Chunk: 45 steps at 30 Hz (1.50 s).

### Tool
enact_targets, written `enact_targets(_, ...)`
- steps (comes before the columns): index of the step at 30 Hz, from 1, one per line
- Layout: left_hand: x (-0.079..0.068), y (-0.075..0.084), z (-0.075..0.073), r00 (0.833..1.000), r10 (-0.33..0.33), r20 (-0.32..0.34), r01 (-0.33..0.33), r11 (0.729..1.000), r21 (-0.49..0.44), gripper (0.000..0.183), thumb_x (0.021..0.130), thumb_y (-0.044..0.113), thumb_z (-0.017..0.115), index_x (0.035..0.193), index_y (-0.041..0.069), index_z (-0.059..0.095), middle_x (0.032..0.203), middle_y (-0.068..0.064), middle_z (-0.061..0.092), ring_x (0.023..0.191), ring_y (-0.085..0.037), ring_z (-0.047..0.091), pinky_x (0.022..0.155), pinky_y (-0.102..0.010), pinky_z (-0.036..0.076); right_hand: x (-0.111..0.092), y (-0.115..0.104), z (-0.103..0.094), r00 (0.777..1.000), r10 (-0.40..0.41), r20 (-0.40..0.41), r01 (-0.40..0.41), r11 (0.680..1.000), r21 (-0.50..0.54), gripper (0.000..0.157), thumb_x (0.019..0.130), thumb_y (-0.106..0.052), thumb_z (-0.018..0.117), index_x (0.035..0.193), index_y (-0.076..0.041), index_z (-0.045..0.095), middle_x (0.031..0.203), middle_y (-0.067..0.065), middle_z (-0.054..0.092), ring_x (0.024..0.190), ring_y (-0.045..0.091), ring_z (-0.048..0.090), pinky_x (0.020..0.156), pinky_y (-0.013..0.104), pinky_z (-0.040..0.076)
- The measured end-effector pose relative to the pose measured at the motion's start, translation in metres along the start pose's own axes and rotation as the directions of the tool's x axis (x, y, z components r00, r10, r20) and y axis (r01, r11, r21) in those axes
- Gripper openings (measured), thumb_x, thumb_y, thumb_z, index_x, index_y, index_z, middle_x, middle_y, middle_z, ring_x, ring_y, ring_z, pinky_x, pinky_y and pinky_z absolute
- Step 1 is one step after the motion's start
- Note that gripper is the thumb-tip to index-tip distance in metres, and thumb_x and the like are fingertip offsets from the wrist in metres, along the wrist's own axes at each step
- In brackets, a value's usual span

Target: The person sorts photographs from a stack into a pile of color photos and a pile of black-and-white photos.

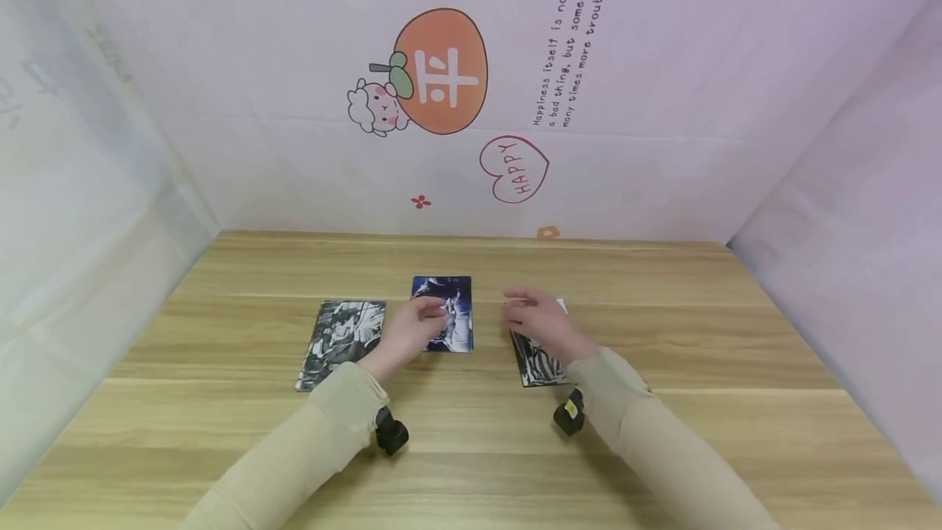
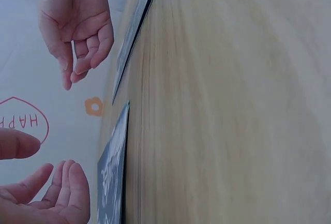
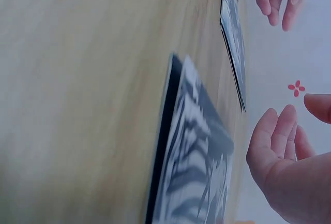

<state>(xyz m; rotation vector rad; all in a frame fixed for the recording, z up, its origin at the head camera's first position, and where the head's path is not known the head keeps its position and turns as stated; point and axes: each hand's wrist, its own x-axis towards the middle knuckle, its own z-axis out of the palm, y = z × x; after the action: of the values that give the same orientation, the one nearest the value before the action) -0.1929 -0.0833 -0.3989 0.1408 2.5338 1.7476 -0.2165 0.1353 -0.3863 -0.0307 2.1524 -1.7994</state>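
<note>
Three picture spots lie on the wooden table. A blue picture card is in the middle, and my left hand hovers over its left part with fingers loosely bent and nothing in them. To the right lies a stack of black-and-white picture cards, striped on top; its top card stands slightly apart from the one beneath in the right wrist view. Above that stack is my right hand, partly hiding it. The right wrist view shows the right hand with relaxed fingers and no card. At left lies another black-and-white picture card.
The wooden table meets a white printed cloth at the back. Similar white cloth hangs at both sides. A small black camera sits at the left wrist, and another black camera at the right.
</note>
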Motion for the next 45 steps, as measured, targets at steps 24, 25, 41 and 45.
enact_targets(24,-0.004,0.009,0.037,0.996,0.031,0.089,-0.030,0.999,-0.021,0.039,0.088,0.002,0.057,0.125,-0.008,0.053,0.116,-0.023,0.062,0.104,-0.033,0.061,0.089,-0.037,0.054,-0.030,0.014,-0.056,1.000,-0.025,0.004,0.025,0.998,0.052,0.055,0.093,-0.005,0.051,0.141,0.010,0.027,0.134,0.030,0.038,0.123,0.035,0.045,0.111,0.041,0.037)
enact_targets(25,-0.004,0.010,0.038,0.995,0.030,0.093,-0.028,0.999,-0.024,0.039,0.088,0.002,0.056,0.125,-0.008,0.053,0.116,-0.023,0.062,0.104,-0.033,0.061,0.089,-0.037,0.054,-0.030,0.014,-0.059,1.000,-0.021,-0.001,0.021,0.999,0.047,0.055,0.094,-0.003,0.049,0.142,0.010,0.026,0.136,0.032,0.035,0.126,0.038,0.042,0.112,0.042,0.035)
enact_targets(41,-0.003,0.020,0.061,0.990,0.021,0.142,-0.009,0.997,-0.080,0.037,0.088,0.002,0.058,0.123,-0.007,0.053,0.119,-0.022,0.061,0.104,-0.033,0.061,0.087,-0.035,0.055,-0.036,0.015,-0.090,1.000,-0.017,-0.005,0.016,0.993,-0.118,0.054,0.098,-0.008,0.044,0.143,0.011,0.022,0.140,0.036,0.035,0.129,0.047,0.039,0.110,0.049,0.035)
enact_targets(45,-0.003,0.020,0.066,0.990,0.021,0.141,-0.012,0.998,-0.061,0.036,0.087,0.004,0.059,0.122,-0.007,0.054,0.118,-0.022,0.061,0.105,-0.033,0.060,0.090,-0.038,0.054,-0.040,0.016,-0.093,1.000,-0.008,0.000,0.008,0.992,-0.124,0.054,0.098,-0.008,0.043,0.143,0.011,0.021,0.141,0.036,0.033,0.129,0.047,0.038,0.110,0.050,0.035)
